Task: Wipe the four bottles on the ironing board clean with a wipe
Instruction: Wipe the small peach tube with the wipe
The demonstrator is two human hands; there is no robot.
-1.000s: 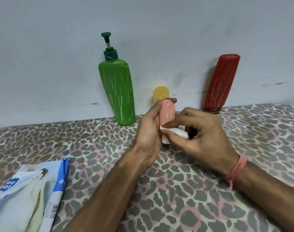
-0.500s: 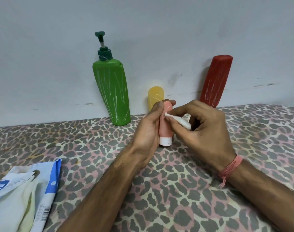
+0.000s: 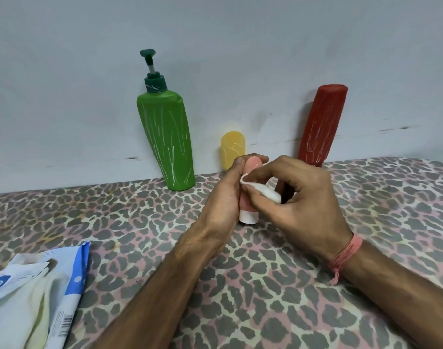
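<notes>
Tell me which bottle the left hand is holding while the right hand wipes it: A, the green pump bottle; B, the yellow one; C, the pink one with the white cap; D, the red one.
C: the left hand grips the pink bottle, cap down on the board, while the right hand presses the wipe against it.

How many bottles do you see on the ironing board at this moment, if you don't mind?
4: the green pump bottle, the yellow bottle and the red bottle stand along the wall; the pink bottle is gripped upright by the left hand. None seems hidden.
</notes>
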